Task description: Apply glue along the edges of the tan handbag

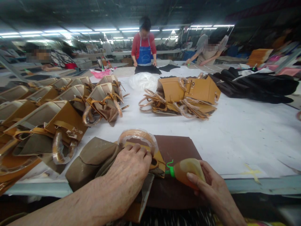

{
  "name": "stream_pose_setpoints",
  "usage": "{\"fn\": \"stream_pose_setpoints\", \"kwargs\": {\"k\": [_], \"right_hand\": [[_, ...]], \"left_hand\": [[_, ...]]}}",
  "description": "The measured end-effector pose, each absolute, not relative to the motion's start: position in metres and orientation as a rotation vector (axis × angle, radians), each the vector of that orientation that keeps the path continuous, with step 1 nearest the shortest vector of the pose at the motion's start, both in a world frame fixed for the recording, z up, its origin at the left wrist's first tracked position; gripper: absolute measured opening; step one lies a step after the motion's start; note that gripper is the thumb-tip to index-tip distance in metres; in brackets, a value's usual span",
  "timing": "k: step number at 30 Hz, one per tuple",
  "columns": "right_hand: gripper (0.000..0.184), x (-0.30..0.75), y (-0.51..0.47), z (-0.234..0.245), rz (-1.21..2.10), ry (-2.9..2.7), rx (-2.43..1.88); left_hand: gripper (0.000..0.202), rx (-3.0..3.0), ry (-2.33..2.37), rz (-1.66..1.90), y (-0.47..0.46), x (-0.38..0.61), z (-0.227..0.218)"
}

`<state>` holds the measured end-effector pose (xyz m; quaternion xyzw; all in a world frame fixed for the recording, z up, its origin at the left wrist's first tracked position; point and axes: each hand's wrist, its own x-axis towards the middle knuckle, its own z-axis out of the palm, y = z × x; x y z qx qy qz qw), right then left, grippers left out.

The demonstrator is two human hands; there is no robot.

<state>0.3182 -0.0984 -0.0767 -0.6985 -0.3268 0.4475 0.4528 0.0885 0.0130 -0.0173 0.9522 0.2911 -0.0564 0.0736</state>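
Observation:
My left hand (128, 171) presses down with curled fingers on a tan handbag (98, 157) lying at the table's near edge, gripping its flap near the plastic-wrapped handle (137, 135). My right hand (211, 185) is closed round a soft glue bottle (187, 171) with a green nozzle (169, 167), whose tip sits close to the bag's flap. Under the bag lies a dark brown mat (178, 147).
Several tan bags (58, 110) stand in rows at the left, and another pile (185, 97) lies mid-table. Black fabric (254, 83) is heaped at the right. A person in a blue apron (144, 47) stands at the far side; other people work beyond.

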Motion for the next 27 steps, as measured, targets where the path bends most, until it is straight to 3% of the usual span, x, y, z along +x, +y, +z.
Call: {"fn": "stream_pose_setpoints", "kwargs": {"k": [13, 19, 27], "right_hand": [[0.04, 0.322, -0.1, -0.079, 1.226, -0.85, -1.741], [0.041, 0.32, -0.101, -0.076, 1.266, -0.847, -1.74], [0.044, 0.316, -0.107, -0.067, 1.339, -0.792, -1.702]], "left_hand": [[0.045, 2.843, 0.885, -0.304, 0.011, 0.093, -0.008], [0.041, 2.787, 0.969, -0.535, 0.012, 0.105, 0.009], [0.045, 2.919, 0.858, -0.292, 0.011, 0.087, -0.011]]}}
